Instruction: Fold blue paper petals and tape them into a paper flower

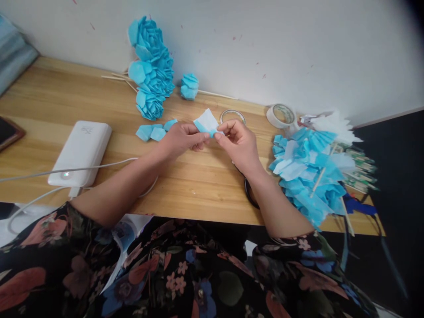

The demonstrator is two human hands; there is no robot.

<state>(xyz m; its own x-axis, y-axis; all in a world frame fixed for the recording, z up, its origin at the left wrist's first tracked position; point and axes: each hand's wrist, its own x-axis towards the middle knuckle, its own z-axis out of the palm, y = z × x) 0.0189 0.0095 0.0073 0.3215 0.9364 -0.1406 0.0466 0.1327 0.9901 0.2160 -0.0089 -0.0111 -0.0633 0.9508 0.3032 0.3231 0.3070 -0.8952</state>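
Between my two hands is a small crepe paper petal (207, 119), white on its upper face with blue along the lower edge. My left hand (185, 137) pinches its left lower side between thumb and fingers. On the opposite side, my right hand (239, 143) grips the lower right corner with thumb and forefinger. Several cut blue petals (149, 132) lie on the table just beyond my left hand. Behind my right hand rests a thin tape roll (232, 113), partly covered by it. Black scissors (249, 194) show in part under my right forearm.
Finished blue paper roses (152, 70) on sticks lean by the wall, with a smaller blue flower (190, 86) beside them. A white power bank (81, 150) with cables lies left. At right are a wide tape roll (281, 115) and a heap of blue crepe paper (308, 172).
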